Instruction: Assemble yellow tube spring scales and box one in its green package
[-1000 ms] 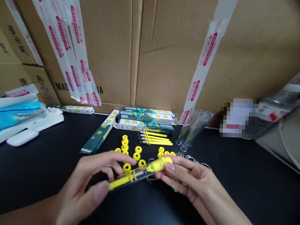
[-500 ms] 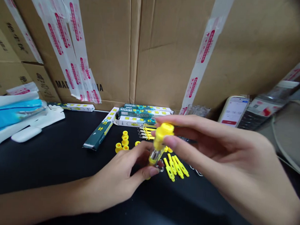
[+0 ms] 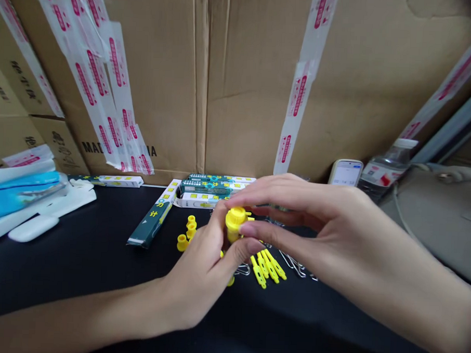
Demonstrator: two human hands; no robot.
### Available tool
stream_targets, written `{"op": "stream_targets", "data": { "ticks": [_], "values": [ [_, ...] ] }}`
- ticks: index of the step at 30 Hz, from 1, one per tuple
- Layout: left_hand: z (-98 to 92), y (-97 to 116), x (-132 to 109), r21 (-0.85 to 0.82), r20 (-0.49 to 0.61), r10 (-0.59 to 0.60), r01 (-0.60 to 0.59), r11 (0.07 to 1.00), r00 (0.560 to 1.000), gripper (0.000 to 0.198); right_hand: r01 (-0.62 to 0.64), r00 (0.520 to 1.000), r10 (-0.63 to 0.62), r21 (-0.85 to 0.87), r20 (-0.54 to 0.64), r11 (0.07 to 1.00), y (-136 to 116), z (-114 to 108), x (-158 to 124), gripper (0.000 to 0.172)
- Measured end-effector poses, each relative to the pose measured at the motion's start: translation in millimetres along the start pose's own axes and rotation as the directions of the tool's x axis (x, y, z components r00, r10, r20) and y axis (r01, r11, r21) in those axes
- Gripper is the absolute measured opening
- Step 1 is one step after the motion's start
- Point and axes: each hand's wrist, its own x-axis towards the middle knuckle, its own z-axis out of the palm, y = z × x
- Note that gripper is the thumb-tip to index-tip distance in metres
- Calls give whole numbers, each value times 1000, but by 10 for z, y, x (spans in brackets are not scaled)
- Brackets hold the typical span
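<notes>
Black surface (image 3: 59,288): white mouse (image 3: 33,228), blue-and-white package (image 3: 20,188). Behind: taped cardboard boxes (image 3: 254,94), smartphone (image 3: 345,173), plastic water bottle (image 3: 387,170).

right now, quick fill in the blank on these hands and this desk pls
The left hand and right hand both pinch a ____ plastic piece.
The desk has a ____ surface.
Behind it stand taped ____ boxes.
The phone sits just left of a plastic ____.

In order: yellow, black, cardboard, bottle
</notes>
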Motion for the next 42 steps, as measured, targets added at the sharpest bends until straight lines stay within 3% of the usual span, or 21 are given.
{"op": "stream_targets", "data": {
  "ticks": [3,6,13,18,21,32,35,39,42],
  "values": [
    [59,-8,-3,-125,37,42,-38,991,998,52,-16,1000,17,-33,24,999,-16,-46,52,17],
    [110,11,13,-203,7,28,-27,979,1000,49,-11,999,13,-59,40,998,-23,-67,76,19],
    [156,-46,27,-188,-16,22,-24,982,1000,41,65,998,-65,-73,8,995,7,-165,74,25],
    [173,-85,39,-84,2,50,-49,995,999,47,-28,982,-3,161,191,987,64,-191,139,23],
    [174,-94,61,-59,-7,56,-56,997,998,48,-57,973,3,229,229,972,105,-186,169,20],
    [180,-164,52,20,-77,70,-68,997,995,44,136,990,-138,-118,-9,984,69,-37,139,15],
    [179,-161,57,30,-80,70,-68,997,994,45,107,991,-121,-192,-59,976,58,11,108,13],
    [173,-166,80,34,-61,77,-75,997,995,46,48,988,-78,-210,-137,977,65,40,104,30],
    [161,-174,111,32,-48,78,-77,997,996,45,-6,999,2,-90,-43,996,101,0,146,20]
  ]
}}
